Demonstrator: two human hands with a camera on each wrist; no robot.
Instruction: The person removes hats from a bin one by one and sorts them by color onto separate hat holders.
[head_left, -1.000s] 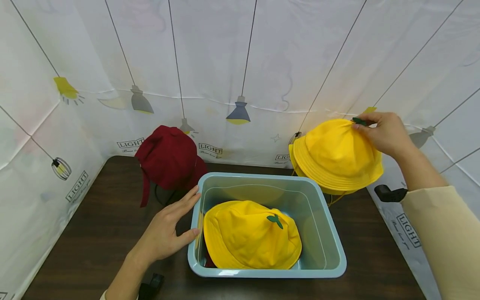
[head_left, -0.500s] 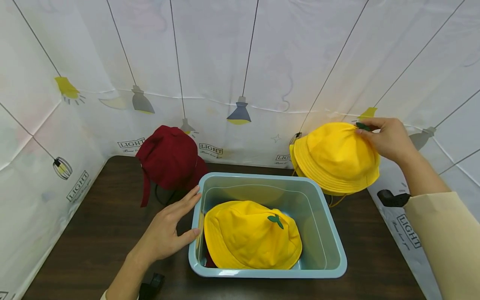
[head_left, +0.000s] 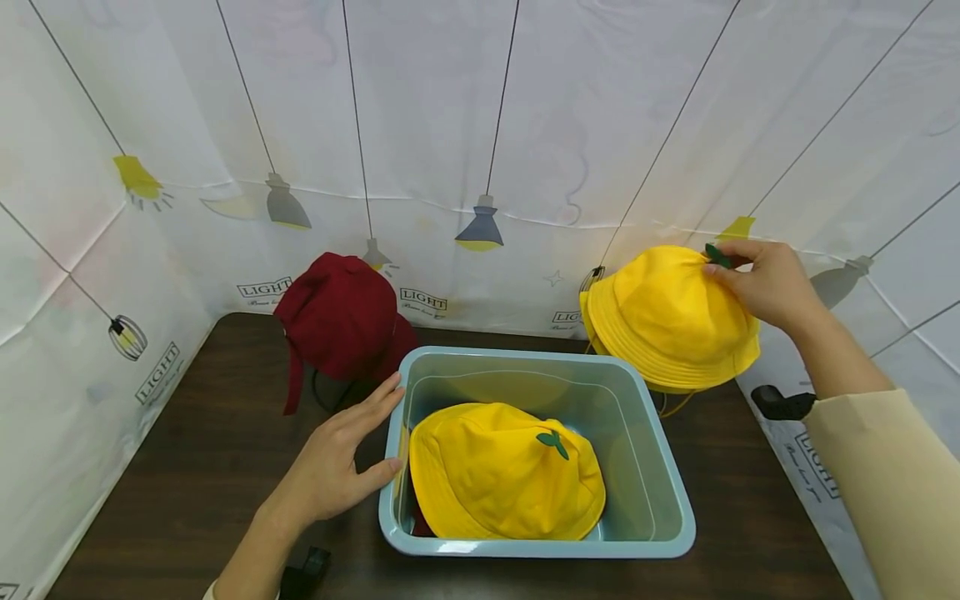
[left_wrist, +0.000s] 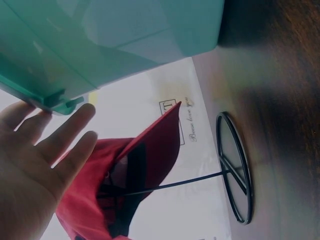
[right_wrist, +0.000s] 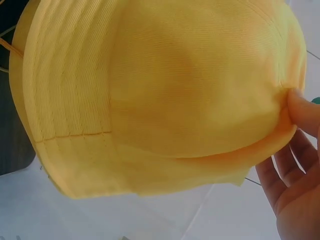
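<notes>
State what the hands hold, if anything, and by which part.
The right hand pinches the yellow hat outside the bin by its top, near its green leaf. The left hand holds nothing, only touching the bin's rim.

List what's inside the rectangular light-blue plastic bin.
Brimmed yellow cloth hat; dark red material shows at its lower left. The hat covers the rest; can't tell what's underneath.

Hat (head_left: 495,483) in bin (head_left: 645,467), cap (head_left: 341,321) behind-left
</notes>
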